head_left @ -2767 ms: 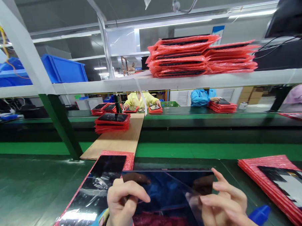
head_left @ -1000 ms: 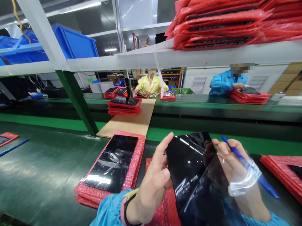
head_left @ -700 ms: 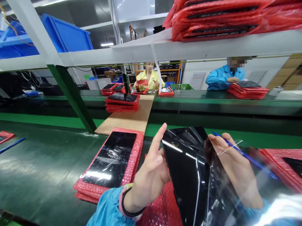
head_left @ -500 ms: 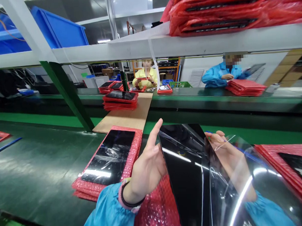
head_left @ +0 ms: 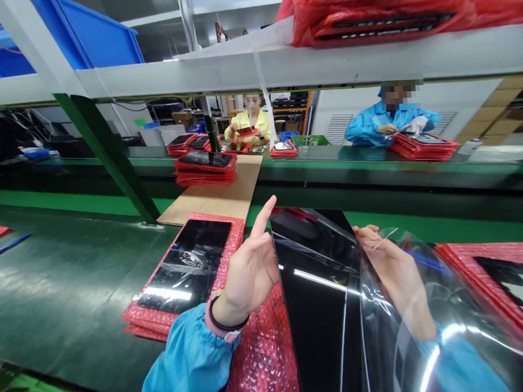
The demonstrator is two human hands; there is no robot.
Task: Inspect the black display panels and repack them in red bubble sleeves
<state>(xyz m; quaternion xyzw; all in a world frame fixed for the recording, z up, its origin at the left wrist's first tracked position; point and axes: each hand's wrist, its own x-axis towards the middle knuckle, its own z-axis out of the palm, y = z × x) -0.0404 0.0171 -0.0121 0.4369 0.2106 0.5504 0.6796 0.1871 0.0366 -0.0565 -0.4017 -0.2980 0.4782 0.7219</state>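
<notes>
A glossy black screen panel [head_left: 319, 326] stands tilted in front of me. My left hand [head_left: 252, 271] holds its left edge, index finger stretched up past the top corner and the other fingers hidden behind. My right hand [head_left: 395, 271] is at the upper right edge, fingers curled on a sheet of clear film [head_left: 389, 340] that bulges out to the right of the panel. Whether this hand also grips the panel is unclear. Beneath the panel lies red bubble wrap [head_left: 262, 352]. Left of my wrist, another black screen [head_left: 189, 265] rests on a stack of red bubble-wrap sleeves [head_left: 148, 325].
Another red-wrapped stack [head_left: 464, 262] stands at the right. A wooden board [head_left: 244, 191] bridges to the far bench, carrying wrapped screens [head_left: 205, 169]. A green post [head_left: 108, 156] and an overhead shelf [head_left: 195, 74] stand ahead. Two co-workers sit opposite.
Reflections on the panel have shifted and the clear film has swung slightly; my hands keep their hold. The co-worker in blue has lowered a panel onto the stack and has a white cloth in hand.
</notes>
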